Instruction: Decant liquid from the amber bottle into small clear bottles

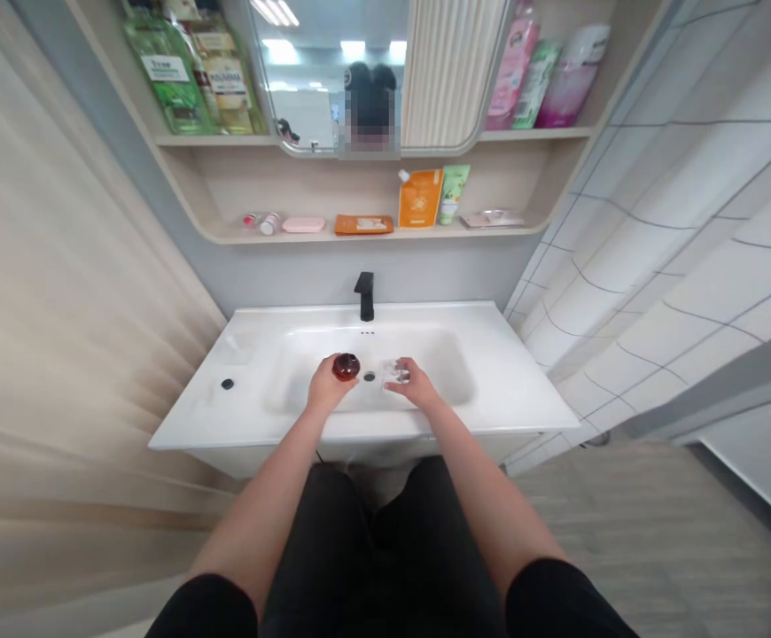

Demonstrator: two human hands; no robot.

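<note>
The likeliest mishap is a slip: the left hand point(324, 386) has its fingers curled about the rounded side of a dark red-brown bottle point(346, 367), and if that surface is wet or smooth, which cannot be told from here, the bottle could slide out and knock against the white basin point(435, 341). If it is uncapped and has anything in it, a tilt could also spill the contents towards the drain point(369, 377). The right hand point(418, 385) grasps a clear item point(392, 372), whose see-through edges are hard to make out against the white, so a misjudged approach could bump the two pieces together; the drain shows between them. As for position, the bottle is over the left half of the basin, at the right side of the left hand, with fingers along its far side and the thumb at its near right edge, its dark top facing up. The clear item sits at the left of the right hand, between fingertips and thumb. The black faucet point(366, 298) stands beyond both, at the counter's point(511, 372) far edge, well apart from the fingers.
</note>
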